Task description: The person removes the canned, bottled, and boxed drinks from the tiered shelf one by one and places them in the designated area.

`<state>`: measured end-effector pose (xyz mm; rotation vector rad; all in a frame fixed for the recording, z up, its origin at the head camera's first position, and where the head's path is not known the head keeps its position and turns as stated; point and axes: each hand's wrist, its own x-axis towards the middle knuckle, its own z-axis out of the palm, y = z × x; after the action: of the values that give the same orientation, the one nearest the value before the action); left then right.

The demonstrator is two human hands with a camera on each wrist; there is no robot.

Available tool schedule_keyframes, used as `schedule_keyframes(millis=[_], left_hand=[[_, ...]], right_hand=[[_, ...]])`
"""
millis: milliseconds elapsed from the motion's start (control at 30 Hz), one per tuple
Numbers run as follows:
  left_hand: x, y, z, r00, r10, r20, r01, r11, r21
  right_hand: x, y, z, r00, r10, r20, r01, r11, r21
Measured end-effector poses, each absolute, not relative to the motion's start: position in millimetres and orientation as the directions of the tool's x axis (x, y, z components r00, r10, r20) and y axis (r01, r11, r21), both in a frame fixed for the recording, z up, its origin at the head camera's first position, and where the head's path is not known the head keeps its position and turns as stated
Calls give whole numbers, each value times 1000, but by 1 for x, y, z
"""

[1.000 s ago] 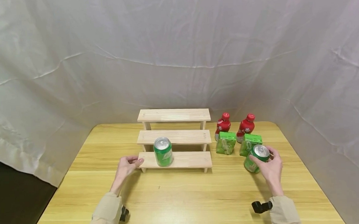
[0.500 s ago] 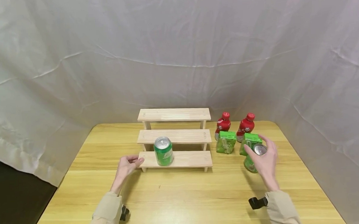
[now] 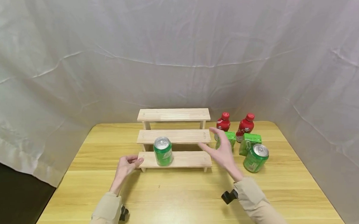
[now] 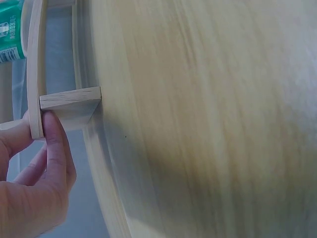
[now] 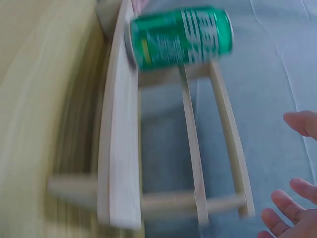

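Note:
A three-tier wooden stand [image 3: 190, 159] is on the table. At its left end my left hand [image 3: 126, 167] pinches the lowest board; the left wrist view shows thumb and fingers [image 4: 54, 144] on either side of that board. One green drink can [image 3: 163, 152] stands upright on the lowest board, left of its middle. With fingers spread and nothing held, my right hand [image 3: 221, 152] is above the table by the stand's right end, partly hiding a green drink carton [image 3: 230, 136]. A second green can [image 3: 255, 158] stands upright on the table, to the right of that hand.
Two red bottles [image 3: 223, 122] stand behind the cartons, right of the stand. Another green carton [image 3: 250, 143] is just behind the second can. Grey-white cloth [image 3: 177, 52] hangs behind and beside the wooden table [image 3: 177, 205].
My right hand has let go of the can on the right and moved left, toward the stand. That can stays on the table. My left hand has kept its place.

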<state>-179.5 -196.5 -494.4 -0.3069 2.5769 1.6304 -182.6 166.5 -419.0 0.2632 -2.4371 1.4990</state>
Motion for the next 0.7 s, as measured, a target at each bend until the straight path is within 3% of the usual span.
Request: schedule_keyframes(millis=[300,500,700], left_hand=[[-179,-197,-495,-978,-129,-166,-205,427,881],[-179,-197,-495,-978,-129,-162,-202,428,881],[-179,-197,-496,-980,-127,-154,-194,434,880]], right_hand=[[-184,101,-423,-958,-205,200,-267,392,-880],[-187,73,-428,-929,-320,185,-298,348,-889],[-190,53,-435,-922,-342,179,-309,375,-874]])
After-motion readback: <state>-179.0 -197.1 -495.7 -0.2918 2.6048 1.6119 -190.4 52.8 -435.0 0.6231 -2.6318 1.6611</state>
